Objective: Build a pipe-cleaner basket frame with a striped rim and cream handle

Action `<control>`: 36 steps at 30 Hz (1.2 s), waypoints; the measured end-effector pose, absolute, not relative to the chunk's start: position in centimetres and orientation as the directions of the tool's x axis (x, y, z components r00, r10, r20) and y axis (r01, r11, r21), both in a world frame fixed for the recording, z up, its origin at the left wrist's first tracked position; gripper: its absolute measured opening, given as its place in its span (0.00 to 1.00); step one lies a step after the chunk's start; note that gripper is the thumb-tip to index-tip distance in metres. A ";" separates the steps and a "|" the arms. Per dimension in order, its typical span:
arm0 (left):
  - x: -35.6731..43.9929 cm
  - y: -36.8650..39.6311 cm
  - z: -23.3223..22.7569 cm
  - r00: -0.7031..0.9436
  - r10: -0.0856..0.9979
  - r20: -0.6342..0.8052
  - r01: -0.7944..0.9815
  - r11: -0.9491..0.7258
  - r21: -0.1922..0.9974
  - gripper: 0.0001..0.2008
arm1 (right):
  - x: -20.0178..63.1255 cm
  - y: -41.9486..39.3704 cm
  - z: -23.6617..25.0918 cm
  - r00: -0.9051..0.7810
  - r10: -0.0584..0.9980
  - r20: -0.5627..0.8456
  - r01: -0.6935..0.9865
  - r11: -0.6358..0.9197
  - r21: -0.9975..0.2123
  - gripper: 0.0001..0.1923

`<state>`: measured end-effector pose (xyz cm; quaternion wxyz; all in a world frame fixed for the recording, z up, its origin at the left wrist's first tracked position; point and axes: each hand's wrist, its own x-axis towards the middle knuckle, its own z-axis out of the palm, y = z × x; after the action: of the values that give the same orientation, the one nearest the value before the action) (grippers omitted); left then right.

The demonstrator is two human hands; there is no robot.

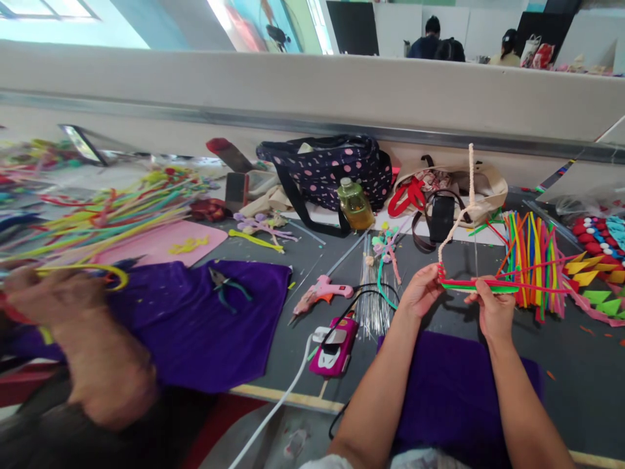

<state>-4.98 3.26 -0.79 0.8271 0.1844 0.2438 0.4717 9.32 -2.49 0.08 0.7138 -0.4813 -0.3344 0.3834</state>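
Hands (422,290) (493,306) pinching pipe cleaners (481,285), table edge (293,396) near

Red-and-green pipe cleaners (481,284), white strand (469,185)

Held bundle (481,285): I read it as fuzzy chenille stems, red and green, matt; pinched at either end by the left hand (422,290) and right hand (493,309).
White stem (469,189): same fuzzy pile, rough-looking, rising from the bundle.
Purple cloth (205,332): soft woven fabric, matt, lightly creased.
Table top (576,365): dark grey, flat, dull finish, as far as I can tell.
Glue gun (322,292): pink plastic, smooth, slight sheen.
Bottle (355,205): clear plastic, glossy, yellowish liquid inside.
Spotted bag (327,166): dark cloth, matt.
Wire rods (371,296): thin metal, bright and shiny.
Pliers (225,286): I note metal jaws, teal handles, plastic-looking.
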 end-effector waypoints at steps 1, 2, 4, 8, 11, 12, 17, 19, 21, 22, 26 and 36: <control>-5.0 3.3 -0.8 0.424 0.874 -0.236 -0.687 0.480 0.546 0.13 | 9.3 -2.5 0.0 0.488 0.865 0.117 -0.213 0.248 -0.945 0.10; -5.0 3.3 -0.8 0.414 0.878 -0.240 -0.684 0.474 0.555 0.14 | 9.3 -2.4 -0.1 0.491 0.863 0.122 -0.204 0.250 -0.946 0.10; -5.0 3.3 -0.8 0.398 0.884 -0.246 -0.676 0.464 0.572 0.14 | 9.4 -2.4 -0.2 0.493 0.861 0.121 -0.199 0.248 -0.948 0.11; -5.1 3.4 -0.5 0.385 0.890 -0.243 -0.658 0.449 0.604 0.15 | 9.6 -2.4 -0.3 0.480 0.870 0.112 -0.213 0.240 -0.947 0.11; -5.2 3.4 -0.3 0.406 0.885 -0.229 -0.648 0.455 0.611 0.13 | 9.6 -2.4 -0.3 0.452 0.886 0.103 -0.225 0.225 -0.948 0.10; -5.2 3.4 -0.3 0.418 0.881 -0.222 -0.647 0.460 0.608 0.13 | 9.6 -2.4 -0.2 0.443 0.892 0.095 -0.231 0.216 -0.949 0.10; -5.2 3.4 -0.3 0.478 0.854 -0.207 -0.653 0.503 0.566 0.13 | 9.4 -2.4 0.0 0.419 0.908 0.023 -0.303 0.163 -0.939 0.12; -5.0 3.3 -0.4 0.472 0.855 -0.216 -0.662 0.505 0.554 0.14 | 9.5 -2.3 -0.1 0.444 0.896 -0.008 -0.332 0.156 -0.930 0.12; -4.6 3.1 -0.7 0.464 0.854 -0.233 -0.665 0.510 0.545 0.20 | 9.6 -2.1 -0.2 0.479 0.876 -0.044 -0.358 0.150 -0.922 0.12; -4.3 3.0 -0.8 0.466 0.852 -0.240 -0.658 0.514 0.550 0.23 | 9.6 -2.0 -0.3 0.498 0.865 -0.062 -0.371 0.147 -0.917 0.13; -2.5 2.0 -1.3 0.517 0.827 -0.222 -0.556 0.522 0.646 0.23 | 9.6 -1.8 -0.4 0.513 0.852 -0.101 -0.407 0.138 -0.903 0.15; -1.3 1.6 -1.2 0.290 0.928 -0.235 -0.546 0.362 0.756 0.19 | 10.1 -1.6 -0.5 0.474 0.875 -0.096 -0.419 0.128 -0.899 0.20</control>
<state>-1.35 1.56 -1.20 0.7521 0.2816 0.3393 0.4898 10.09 -1.60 -0.49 0.7124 -0.4789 -0.2382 0.4543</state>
